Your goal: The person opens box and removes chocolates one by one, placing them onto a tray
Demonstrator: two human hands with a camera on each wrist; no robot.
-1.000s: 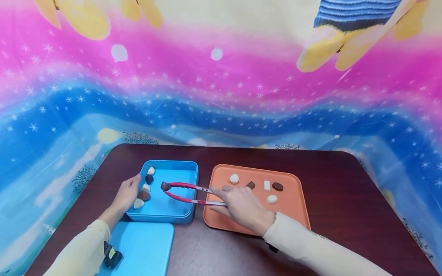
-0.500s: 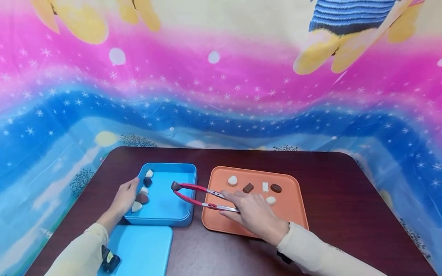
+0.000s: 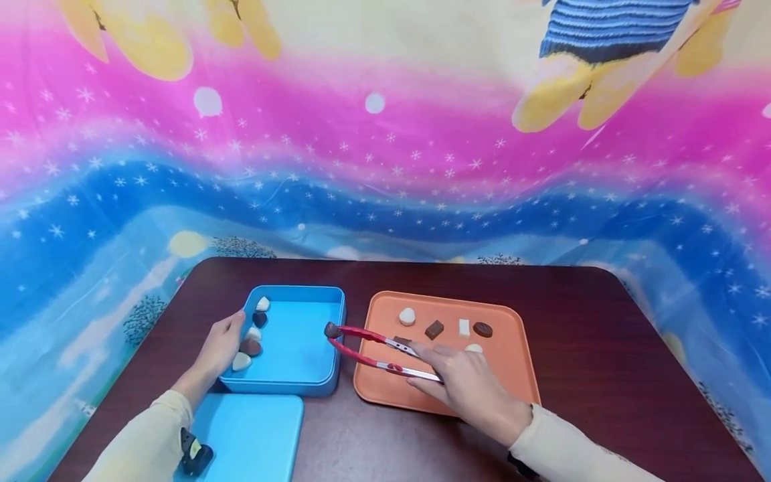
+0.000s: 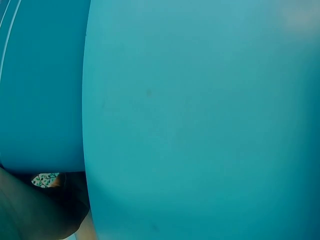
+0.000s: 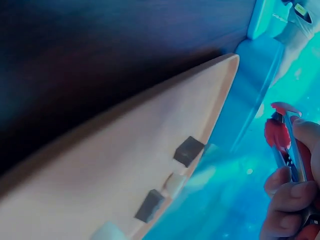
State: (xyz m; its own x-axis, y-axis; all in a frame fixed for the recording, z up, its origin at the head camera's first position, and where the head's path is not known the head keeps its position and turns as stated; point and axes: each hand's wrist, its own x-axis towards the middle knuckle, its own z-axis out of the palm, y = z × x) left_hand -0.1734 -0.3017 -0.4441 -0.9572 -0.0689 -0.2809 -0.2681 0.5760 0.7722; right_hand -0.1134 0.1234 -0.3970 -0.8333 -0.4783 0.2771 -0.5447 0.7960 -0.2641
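Observation:
My right hand (image 3: 478, 391) grips red-tipped metal tongs (image 3: 391, 367). Between the tongs' tips, above the right rim of the blue box (image 3: 304, 387), is a dark brown piece (image 3: 332, 330) that looks like a chocolate. On the box's left side my left hand (image 3: 219, 345) holds the wall, its fingers partly hidden. Along that wall inside lie a white piece (image 3: 263, 304), a dark piece (image 3: 260, 319), a brown piece (image 3: 250, 347) and a pale piece (image 3: 241, 362). In the right wrist view, curled fingers (image 5: 295, 200) wrap the tongs.
An orange tray (image 3: 385, 395) stands right of the box, bearing several white and brown pieces, among them a dark oval piece (image 3: 482, 329). A blue lid (image 3: 259, 435) lies in front of the box. A patterned cloth (image 3: 385, 167) hangs behind the table (image 3: 578, 335).
My right hand has drawn the tongs and the dark brown piece rightward, from over the box's middle to its right rim. My left hand has stayed on the box.

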